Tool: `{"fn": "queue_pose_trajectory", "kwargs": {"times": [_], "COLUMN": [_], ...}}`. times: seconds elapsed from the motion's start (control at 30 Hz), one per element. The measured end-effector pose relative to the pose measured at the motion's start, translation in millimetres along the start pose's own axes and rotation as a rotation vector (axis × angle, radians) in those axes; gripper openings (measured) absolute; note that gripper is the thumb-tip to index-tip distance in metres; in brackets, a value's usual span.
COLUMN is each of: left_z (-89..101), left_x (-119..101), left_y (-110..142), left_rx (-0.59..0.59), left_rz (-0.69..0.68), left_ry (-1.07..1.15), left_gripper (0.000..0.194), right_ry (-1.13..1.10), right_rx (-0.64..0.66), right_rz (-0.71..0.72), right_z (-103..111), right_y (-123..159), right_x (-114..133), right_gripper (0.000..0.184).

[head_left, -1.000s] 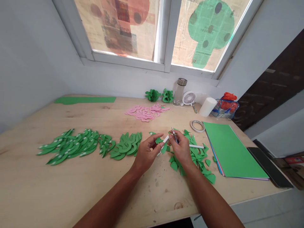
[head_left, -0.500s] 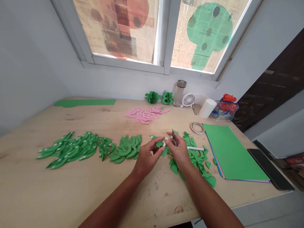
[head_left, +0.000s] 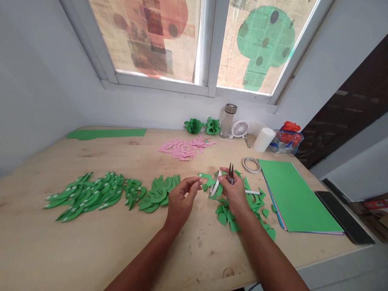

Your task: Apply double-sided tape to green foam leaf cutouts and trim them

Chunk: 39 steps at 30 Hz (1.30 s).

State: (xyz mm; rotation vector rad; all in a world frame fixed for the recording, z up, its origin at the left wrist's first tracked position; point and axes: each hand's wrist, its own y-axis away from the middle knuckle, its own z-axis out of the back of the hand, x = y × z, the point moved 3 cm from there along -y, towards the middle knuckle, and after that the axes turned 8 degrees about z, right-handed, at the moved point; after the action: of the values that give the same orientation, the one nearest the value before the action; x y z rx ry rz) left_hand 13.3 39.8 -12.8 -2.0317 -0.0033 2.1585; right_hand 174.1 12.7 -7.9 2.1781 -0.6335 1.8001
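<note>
My right hand (head_left: 234, 193) is closed around small scissors (head_left: 230, 171), their blades pointing up, and its fingertips also pinch a curved green paper piece with a white strip (head_left: 216, 187). My left hand (head_left: 181, 199) hovers just left of it, thumb and fingers pinched together on something too small to make out. Both hands are above the wooden table (head_left: 91, 242), over a heap of green paper scraps (head_left: 242, 206). A white stick (head_left: 253, 192) lies across that heap.
Rows of cut green leaf shapes (head_left: 97, 193) lie to the left, pink cut-outs (head_left: 184, 147) farther back. A tape roll (head_left: 251, 164), stacked coloured paper sheets (head_left: 294, 198) and a dark phone (head_left: 344, 217) sit on the right. A bottle (head_left: 227, 119), small fan (head_left: 240, 128) and bag (head_left: 286, 139) stand by the wall.
The hands have drawn apart: my left hand let go of the green piece and pulled back left, while my right hand lifted the scissors upright with the piece.
</note>
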Motion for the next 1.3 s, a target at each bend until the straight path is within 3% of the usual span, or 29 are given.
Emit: {"fn": "queue_pose_trajectory", "kwargs": {"times": [0.27,0.47,0.87,1.03,1.3], "left_z": [-7.2,-7.8,-0.1,2.9,2.3], "left_x": [-7,-6,2,4,4], "left_y": [0,-2,-7,-9,-9], "left_rx": [0.119,0.137,-0.05,-0.062,-0.034], "left_rz": [0.108,0.184,0.323,0.318,0.322], "left_ry": [0.056,0.146,0.337,0.36,0.39], "left_gripper": [0.018,0.015,0.016,0.016,0.012], "right_ry": [-0.01,-0.071,-0.24,-0.148,0.095], "right_rx": [0.068,0.108,0.044,0.021,-0.01], "right_rz": [0.02,-0.001,-0.022,-0.064,0.021], "right_z": [-5,-7,1,6,20], "right_y": [3,4,-3,-6,-19], "right_x": [-4,-6,-6,-9,-3], "right_gripper": [0.042,0.04,0.038,0.044,0.048]}}
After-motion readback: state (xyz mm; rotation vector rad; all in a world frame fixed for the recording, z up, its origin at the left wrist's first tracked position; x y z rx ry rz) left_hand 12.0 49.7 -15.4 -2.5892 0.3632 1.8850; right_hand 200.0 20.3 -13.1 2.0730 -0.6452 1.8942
